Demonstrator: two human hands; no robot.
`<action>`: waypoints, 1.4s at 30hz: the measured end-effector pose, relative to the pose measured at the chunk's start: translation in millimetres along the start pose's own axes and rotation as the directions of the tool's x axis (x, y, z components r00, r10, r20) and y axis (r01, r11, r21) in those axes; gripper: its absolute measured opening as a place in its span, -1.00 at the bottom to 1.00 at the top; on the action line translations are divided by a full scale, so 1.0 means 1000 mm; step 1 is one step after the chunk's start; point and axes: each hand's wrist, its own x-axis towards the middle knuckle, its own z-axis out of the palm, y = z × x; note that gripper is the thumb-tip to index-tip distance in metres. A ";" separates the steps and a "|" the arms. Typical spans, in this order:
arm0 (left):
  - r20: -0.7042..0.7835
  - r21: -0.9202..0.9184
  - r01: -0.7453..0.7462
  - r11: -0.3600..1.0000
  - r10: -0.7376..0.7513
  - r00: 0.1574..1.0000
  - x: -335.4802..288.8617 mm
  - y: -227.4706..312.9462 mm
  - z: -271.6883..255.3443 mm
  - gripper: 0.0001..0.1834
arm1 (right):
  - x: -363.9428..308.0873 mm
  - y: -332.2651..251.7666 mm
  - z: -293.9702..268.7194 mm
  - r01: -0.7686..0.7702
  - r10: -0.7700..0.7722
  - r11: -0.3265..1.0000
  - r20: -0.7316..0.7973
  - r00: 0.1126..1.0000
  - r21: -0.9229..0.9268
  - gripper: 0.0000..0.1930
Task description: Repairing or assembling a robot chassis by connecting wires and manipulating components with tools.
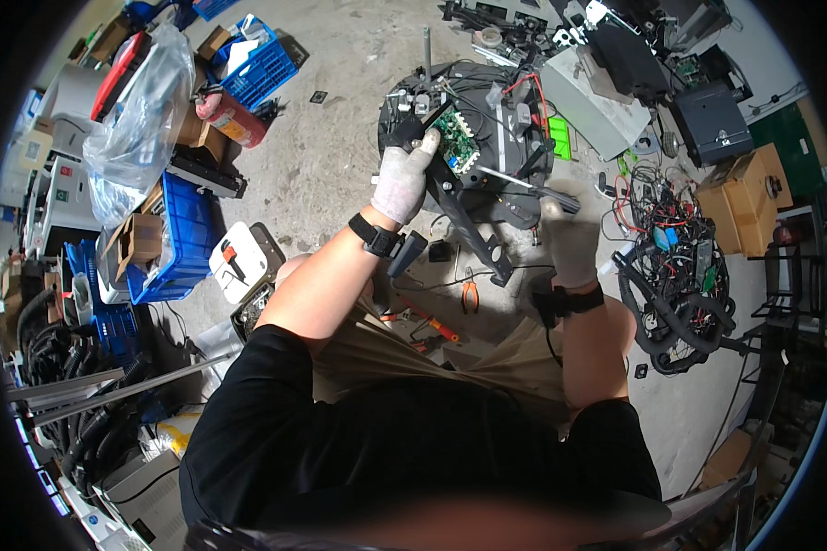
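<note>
My left hand [404, 182], in a pale work glove, grips a long black plastic part [467, 225] near its upper end, with the thumb on top. Against that part, just right of the thumb, lies a green circuit board [458, 140] with white connectors along its edge. My gloved right hand [572, 243] is closed around the dark handle of a screwdriver [515, 180]. Its metal shaft points left, and the tip is close to the board's lower right corner; whether it touches cannot be made out. Beneath both hands sits a round black machine base [515, 101] with cables and loose parts on it.
Orange-handled pliers [470, 294] and an orange screwdriver [443, 329] lie on the concrete near my knees. At right is a heap of tangled wires [671, 266] beside a cardboard box [744, 202]. Blue crates [179, 243] and a red fire extinguisher [230, 119] stand at left.
</note>
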 end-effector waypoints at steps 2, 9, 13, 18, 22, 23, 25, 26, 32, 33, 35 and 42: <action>0.002 -0.090 0.075 0.993 -0.075 0.997 -0.002 0.004 0.005 -0.67 | 0.000 0.007 -0.004 -0.037 0.059 0.961 -0.075 0.995 0.275 -0.78; 0.030 0.123 -0.032 0.992 0.028 0.999 -0.007 0.006 0.008 -0.67 | 0.006 -0.004 -0.004 -0.169 0.234 0.841 -0.065 0.970 0.514 -0.83; 0.041 0.259 -0.057 0.964 0.049 0.998 -0.011 0.007 0.019 -0.64 | 0.019 0.002 0.008 0.355 -0.356 0.934 0.075 0.931 0.021 -0.84; 0.085 0.279 -0.087 0.956 0.066 0.994 -0.014 0.009 0.024 -0.64 | -0.002 -0.018 0.065 -0.096 0.164 0.926 0.160 0.973 -0.364 -0.81; 0.067 0.311 -0.032 0.950 0.012 0.998 -0.017 0.013 0.030 -0.60 | 0.000 -0.019 0.070 -0.158 0.215 0.920 0.125 0.969 -0.360 -0.81; 0.087 0.324 -0.073 0.943 0.047 0.995 -0.018 0.013 0.030 -0.59 | 0.000 -0.017 0.070 -0.156 0.214 0.920 0.125 0.969 -0.360 -0.81; 0.109 0.334 -0.114 0.936 0.082 0.991 -0.019 0.018 0.034 -0.58 | 0.000 -0.009 0.068 -0.089 0.103 0.971 0.056 0.993 -0.221 -0.84; 0.147 0.362 -0.144 0.921 0.096 0.984 -0.019 0.019 0.033 -0.57 | 0.002 -0.005 0.068 -0.088 0.103 0.971 0.055 0.993 -0.222 -0.84; 0.164 0.390 -0.075 0.918 0.011 0.986 -0.027 0.027 0.036 -0.50 | 0.002 -0.003 0.072 -0.065 0.065 0.966 -0.011 0.998 -0.249 -0.89; 0.177 0.446 -0.088 0.891 0.008 0.984 -0.026 0.027 0.035 -0.49 | 0.002 -0.002 0.071 -0.063 0.062 0.971 -0.012 0.998 -0.232 -0.90; 0.192 0.499 -0.101 0.860 0.004 0.981 -0.025 0.026 0.035 -0.48 | 0.003 0.000 0.070 -0.063 0.060 0.974 -0.017 0.998 -0.217 -0.90; 0.305 0.508 -0.181 0.842 0.021 0.952 -0.028 0.012 0.033 -0.33 | 0.008 0.008 0.069 -0.518 0.510 0.821 0.100 0.854 0.238 -0.94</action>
